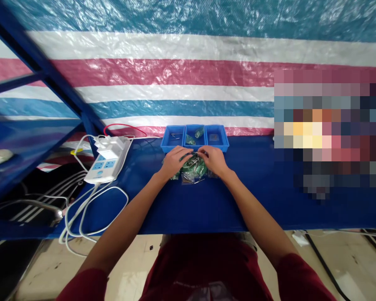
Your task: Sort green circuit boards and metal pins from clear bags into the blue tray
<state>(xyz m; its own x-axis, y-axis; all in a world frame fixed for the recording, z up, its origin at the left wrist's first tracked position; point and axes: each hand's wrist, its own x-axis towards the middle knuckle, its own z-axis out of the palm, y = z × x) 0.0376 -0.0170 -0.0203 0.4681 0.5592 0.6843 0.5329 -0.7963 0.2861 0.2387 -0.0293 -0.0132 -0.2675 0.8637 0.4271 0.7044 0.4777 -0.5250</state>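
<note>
A pile of small clear plastic bags (194,167) with green parts and thin metal pieces, like screws, lies on the blue table in front of the bins. My left hand (176,161) reaches over the pile's left side, thumb and fingers brought together. From the other side my right hand (213,159) pinches at the top of the pile, its fingertips close to the left ones. Something thin and small shows between the fingertips, too small to name. Just beyond the hands stand three joined blue bins: the left bin (167,142) holds a few thin metal pieces.
Greenish bags lie in the middle bin (195,147); the right bin (222,146) has something small and flat. A white power strip (94,176) with plugs and looped white cables (81,209) lies left on the table (191,213). A blue frame (54,81) rises left; a pixelated area covers the right.
</note>
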